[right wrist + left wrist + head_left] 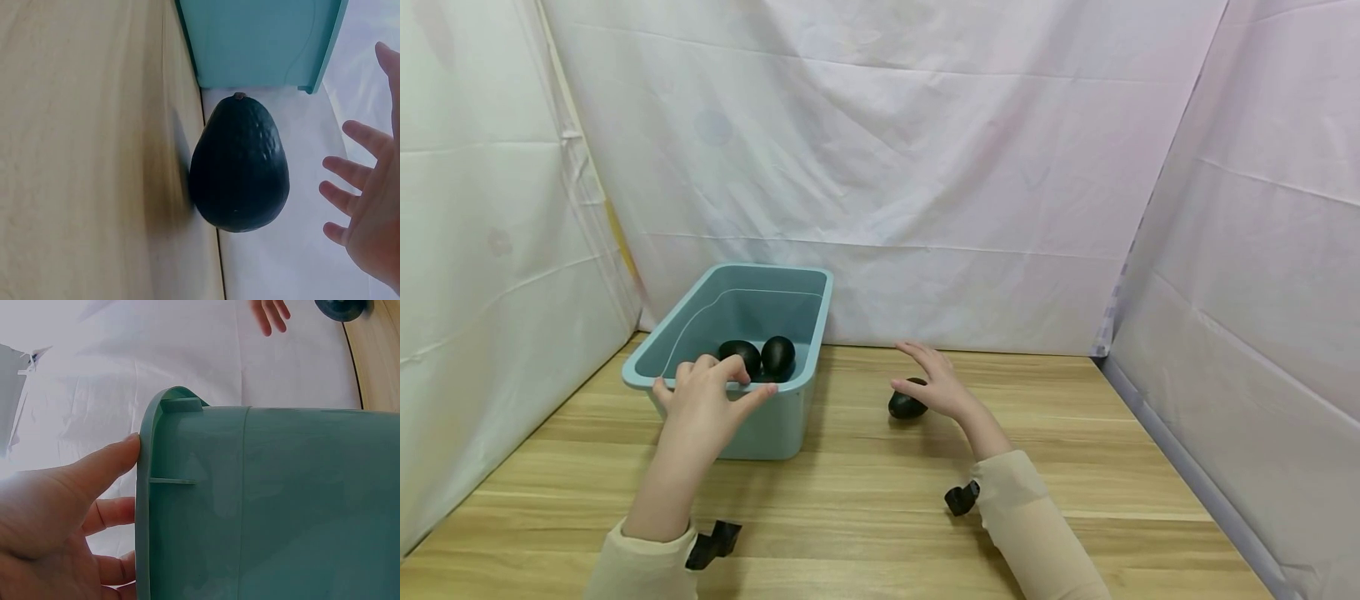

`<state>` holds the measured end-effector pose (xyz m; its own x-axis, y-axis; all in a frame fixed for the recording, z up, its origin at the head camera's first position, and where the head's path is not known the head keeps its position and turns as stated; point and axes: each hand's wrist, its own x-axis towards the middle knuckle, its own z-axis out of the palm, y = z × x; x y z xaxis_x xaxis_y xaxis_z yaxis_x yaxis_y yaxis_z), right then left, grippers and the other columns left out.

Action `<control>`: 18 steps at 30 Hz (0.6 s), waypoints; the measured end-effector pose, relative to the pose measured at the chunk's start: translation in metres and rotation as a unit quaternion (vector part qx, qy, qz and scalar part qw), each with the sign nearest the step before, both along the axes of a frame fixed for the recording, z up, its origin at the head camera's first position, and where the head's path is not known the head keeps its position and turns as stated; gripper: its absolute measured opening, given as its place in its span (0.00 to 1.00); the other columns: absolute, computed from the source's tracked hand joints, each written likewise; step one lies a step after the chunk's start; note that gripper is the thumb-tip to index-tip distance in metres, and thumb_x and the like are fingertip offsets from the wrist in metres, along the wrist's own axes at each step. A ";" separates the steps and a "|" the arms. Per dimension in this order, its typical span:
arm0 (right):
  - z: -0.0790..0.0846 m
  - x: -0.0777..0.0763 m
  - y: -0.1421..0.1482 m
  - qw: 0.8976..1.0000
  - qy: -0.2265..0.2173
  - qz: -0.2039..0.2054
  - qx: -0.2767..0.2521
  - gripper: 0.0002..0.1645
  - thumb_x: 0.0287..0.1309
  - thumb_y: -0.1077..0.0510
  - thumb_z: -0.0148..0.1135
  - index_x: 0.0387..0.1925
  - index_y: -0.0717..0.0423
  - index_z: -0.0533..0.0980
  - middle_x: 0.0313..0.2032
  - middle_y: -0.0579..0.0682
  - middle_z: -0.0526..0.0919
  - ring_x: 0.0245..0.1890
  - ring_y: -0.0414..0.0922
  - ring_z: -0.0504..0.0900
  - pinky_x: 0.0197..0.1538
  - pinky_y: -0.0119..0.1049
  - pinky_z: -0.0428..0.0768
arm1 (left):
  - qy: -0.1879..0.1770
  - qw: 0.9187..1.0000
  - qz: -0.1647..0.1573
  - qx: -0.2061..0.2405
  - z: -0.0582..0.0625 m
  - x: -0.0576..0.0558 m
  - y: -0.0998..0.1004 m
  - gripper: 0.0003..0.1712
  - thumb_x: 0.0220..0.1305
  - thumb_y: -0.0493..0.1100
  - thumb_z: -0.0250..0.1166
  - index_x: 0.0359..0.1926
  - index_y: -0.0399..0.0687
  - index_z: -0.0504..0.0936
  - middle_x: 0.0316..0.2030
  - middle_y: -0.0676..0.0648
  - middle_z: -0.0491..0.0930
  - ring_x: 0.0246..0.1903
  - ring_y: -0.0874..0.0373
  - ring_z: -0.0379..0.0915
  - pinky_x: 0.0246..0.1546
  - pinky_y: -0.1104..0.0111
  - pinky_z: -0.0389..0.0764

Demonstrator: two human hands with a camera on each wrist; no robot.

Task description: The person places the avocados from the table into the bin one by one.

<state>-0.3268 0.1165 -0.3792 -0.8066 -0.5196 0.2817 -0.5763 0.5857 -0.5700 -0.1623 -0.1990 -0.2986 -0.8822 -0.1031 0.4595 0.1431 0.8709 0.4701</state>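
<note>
A blue-green plastic bin (775,421) stands on the left of the table with two dark avocados (778,356) visible inside; the other avocado (736,350) is partly covered by my left hand (700,404). That hand holds the bin's near rim, thumb against the edge and fingers curled over it, as the left wrist view shows with the bin wall (300,500) beside it. To the right, a third avocado (240,165) lies on the table. My right hand (936,383) hovers just over it, fingers spread and apart from the fruit.
The wooden table (865,533) ends at a white cloth backdrop (910,167) behind, with more cloth on both sides. A grey strip (1187,475) runs along its right edge. Small black mounts (961,498) sit at both wrists.
</note>
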 end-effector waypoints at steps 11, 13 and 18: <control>-0.014 -0.002 0.009 0.999 -0.037 0.003 -0.040 0.43 0.60 0.35 0.59 0.72 0.39 0.57 0.71 0.49 0.55 0.71 0.52 0.50 0.65 0.61 0.53 | -0.002 1.000 -0.001 -0.001 0.000 0.000 0.000 0.19 0.54 0.56 0.72 0.27 0.49 0.74 0.35 0.40 0.73 0.41 0.36 0.63 0.49 0.24 0.39; -0.016 -0.003 0.010 0.998 -0.047 0.004 -0.051 0.43 0.60 0.36 0.59 0.72 0.41 0.57 0.71 0.52 0.55 0.71 0.53 0.50 0.65 0.61 0.54 | -0.004 1.000 -0.001 -0.002 0.001 0.000 0.000 0.19 0.54 0.56 0.71 0.28 0.49 0.74 0.35 0.40 0.73 0.42 0.35 0.63 0.49 0.24 0.39; -0.018 -0.004 0.012 0.995 -0.067 0.006 -0.067 0.43 0.61 0.39 0.60 0.72 0.44 0.56 0.72 0.51 0.54 0.71 0.53 0.49 0.65 0.62 0.54 | -0.003 1.000 -0.001 -0.004 0.001 -0.001 -0.001 0.19 0.54 0.56 0.71 0.28 0.49 0.75 0.34 0.40 0.73 0.41 0.36 0.63 0.49 0.24 0.39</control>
